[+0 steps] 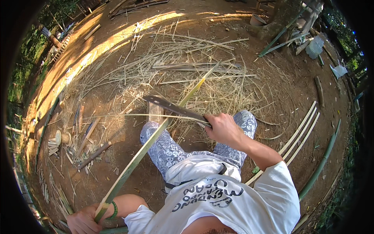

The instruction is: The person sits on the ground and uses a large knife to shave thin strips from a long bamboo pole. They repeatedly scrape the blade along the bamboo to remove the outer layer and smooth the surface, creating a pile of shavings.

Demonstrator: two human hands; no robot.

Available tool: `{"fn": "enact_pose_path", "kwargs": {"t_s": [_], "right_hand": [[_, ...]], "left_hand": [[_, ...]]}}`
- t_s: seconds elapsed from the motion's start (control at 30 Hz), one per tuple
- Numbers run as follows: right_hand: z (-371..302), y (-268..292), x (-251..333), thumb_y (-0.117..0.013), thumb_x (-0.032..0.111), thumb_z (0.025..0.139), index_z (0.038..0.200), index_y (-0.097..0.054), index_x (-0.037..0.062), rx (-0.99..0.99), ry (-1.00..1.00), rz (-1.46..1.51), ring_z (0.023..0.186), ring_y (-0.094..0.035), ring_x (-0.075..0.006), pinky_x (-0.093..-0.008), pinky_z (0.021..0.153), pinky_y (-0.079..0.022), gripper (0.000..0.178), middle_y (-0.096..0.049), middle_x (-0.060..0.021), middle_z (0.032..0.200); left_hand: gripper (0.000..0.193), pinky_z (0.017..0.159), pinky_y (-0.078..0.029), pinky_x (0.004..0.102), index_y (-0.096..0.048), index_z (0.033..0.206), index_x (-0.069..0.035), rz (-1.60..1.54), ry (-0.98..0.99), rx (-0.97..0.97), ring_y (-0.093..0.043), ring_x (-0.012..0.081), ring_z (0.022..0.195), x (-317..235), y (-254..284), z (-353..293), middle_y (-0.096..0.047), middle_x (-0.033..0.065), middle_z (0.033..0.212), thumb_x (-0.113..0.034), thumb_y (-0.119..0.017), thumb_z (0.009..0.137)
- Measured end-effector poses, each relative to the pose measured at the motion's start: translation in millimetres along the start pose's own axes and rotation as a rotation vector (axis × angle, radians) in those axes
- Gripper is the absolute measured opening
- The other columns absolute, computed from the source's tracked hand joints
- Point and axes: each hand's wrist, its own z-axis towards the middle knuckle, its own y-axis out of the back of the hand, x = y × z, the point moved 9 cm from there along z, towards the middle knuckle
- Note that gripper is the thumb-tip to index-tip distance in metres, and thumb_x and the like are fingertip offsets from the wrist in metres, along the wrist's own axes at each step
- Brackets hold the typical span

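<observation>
My left hand [83,220], at the lower left, is closed around the near end of a long split bamboo strip [134,160]. The strip slants up and away to the right, past my knees. My right hand [226,129] grips the handle of a machete [167,105] between my knees. Its dark, worn blade points left and lies across the bamboo strip; whether its edge is cutting in, I cannot tell. A thin pale sliver [117,115] runs left from near my right hand, crossing the strip. A light wooden block [156,112] stands beside my left knee.
Bamboo shavings [128,70] cover the ground ahead. Three pale strips [300,130] and a green bamboo pole [323,163] lie at right. On the left are a short dark stick [94,155] and a round wooden piece [62,137]. A bucket [257,20] stands near a tree.
</observation>
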Motion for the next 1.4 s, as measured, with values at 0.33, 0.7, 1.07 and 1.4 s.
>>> {"fn": "enact_pose_path", "kwargs": {"t_s": [0.33,0.7,1.07,1.4], "right_hand": [[29,2,-76,-0.059,0.01,0.087,0.101,-0.07,0.0021,0.036,-0.241,-0.069,0.053,-0.065,-0.0256,-0.0417,0.057,-0.057,0.019,-0.067,-0.0137,0.066],[56,-29,-149,-0.058,0.007,0.087,0.112,-0.071,0.0019,0.042,-0.223,-0.079,0.047,-0.054,-0.014,-0.0331,0.046,-0.051,0.029,-0.066,-0.0102,0.066],[83,-36,-236,-0.06,0.013,0.087,0.11,-0.073,0.0043,0.117,-0.394,-0.181,0.067,-0.07,-0.0236,-0.0383,0.065,-0.062,0.028,-0.074,-0.0136,0.085],[32,-30,-264,-0.072,0.026,0.078,0.094,-0.071,-0.0055,-0.103,-0.559,-0.037,0.079,-0.072,-0.036,-0.0455,0.075,-0.057,0.036,-0.071,-0.0235,0.083]], "left_hand": [[0.051,0.033,-0.019,0.0221,-0.045,0.05,-0.011,0.029,-0.179,-0.045,-0.034,0.0041,0.032,1,-6,7,-0.039,-0.0043,0.042,-0.019,-0.05,0.1],[0.039,0.041,-0.024,0.0213,-0.051,0.063,-0.026,0.071,-0.038,0.038,-0.04,0.002,0.043,3,-2,11,-0.043,-0.0098,0.053,-0.03,-0.059,0.101],[0.034,0.039,-0.026,0.0218,-0.059,0.068,-0.025,0.097,-0.011,-0.015,-0.041,0.0021,0.04,-19,-2,-6,-0.047,-0.0099,0.051,-0.032,-0.059,0.101],[0.049,0.037,-0.023,0.0202,-0.046,0.058,-0.021,0.22,-0.331,-0.331,-0.033,0.002,0.036,-30,29,-16,-0.041,-0.0091,0.046,-0.048,-0.052,0.099]]}}
